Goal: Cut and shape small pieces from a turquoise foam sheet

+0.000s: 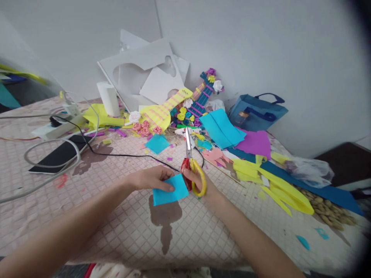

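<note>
Head view: left hand (162, 180) has its grip closed on a folded blue piece (171, 190) over the counter (130, 227). Right hand (199, 181) has its grip wrapped round red-and-yellow scissors (193, 166), blades pointing away, just beside that blue piece.

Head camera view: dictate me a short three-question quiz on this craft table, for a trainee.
1. True or false: the blue bag stands to the right of the yellow guitar-shaped cutout.
2. What colors are the handles of the scissors? A) green and white; B) red and yellow; C) black and blue.
3. Fill in: the turquoise piece nearest the person is held in the ____ hand.

Key: 1 true; 2 B; 3 left.
</note>
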The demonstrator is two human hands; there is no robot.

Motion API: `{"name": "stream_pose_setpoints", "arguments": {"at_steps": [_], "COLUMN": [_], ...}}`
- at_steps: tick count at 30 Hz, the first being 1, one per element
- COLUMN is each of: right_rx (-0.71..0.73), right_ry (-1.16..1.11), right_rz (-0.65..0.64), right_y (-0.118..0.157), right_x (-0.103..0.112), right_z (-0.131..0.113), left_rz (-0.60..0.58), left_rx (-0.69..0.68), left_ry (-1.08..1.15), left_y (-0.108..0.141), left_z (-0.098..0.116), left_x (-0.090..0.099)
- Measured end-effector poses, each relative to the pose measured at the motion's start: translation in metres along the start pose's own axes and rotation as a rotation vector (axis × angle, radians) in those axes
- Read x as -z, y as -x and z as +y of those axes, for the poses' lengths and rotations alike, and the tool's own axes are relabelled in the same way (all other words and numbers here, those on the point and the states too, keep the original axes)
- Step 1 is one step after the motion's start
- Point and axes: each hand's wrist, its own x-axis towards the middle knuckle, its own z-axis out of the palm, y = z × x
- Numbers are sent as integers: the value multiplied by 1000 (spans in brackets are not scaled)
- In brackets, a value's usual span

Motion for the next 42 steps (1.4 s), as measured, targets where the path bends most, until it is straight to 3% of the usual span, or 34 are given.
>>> {"name": "stream_pose_setpoints", "arguments": {"at_steps": [4, 6, 10, 12, 17, 19, 23, 26, 28, 30, 38, 42], "right_rx": [67, 71, 75, 78, 53, 37, 36, 77, 107, 119, 50, 44], "right_ry": [154, 164, 154, 162, 117, 98, 65, 50, 40, 36, 29, 27], "right_rz": [-88, -34, 101, 115, 34, 32, 187, 274, 307, 317, 242, 212], "right_y": [3, 3, 1, 0, -3, -3, -1, 1, 1, 1, -1, -1], "right_x": [-1, -2, -2, -2, -1, -2, -8, -11, -11, -10, -9, -10], "right_z": [-2, -2, -1, 1, 9, 10, 5, 1, 0, 1, 10, 11], "left_rz": [73, 172, 479, 545, 466, 516, 726, 624, 542, 543, 692, 834], "left_rx": [-16, -17, -24, -44, -83, -93, -156, -212, -229, -249, -326, -370], "left_ry": [-100, -113, 2, 88, 142, 171, 413, 558, 507, 408, 343, 322], "left_y": [-1, 0, 1, 1, -1, -2, -8, -13, -16, -18, -19, -13], "left_z": [-4, -3, 0, 0, -4, -5, -9, -13, -16, -19, -23, -17], "left_x": [0, 1, 6, 9, 11, 9, 0, -9, -14, -16, -6, 1]}}
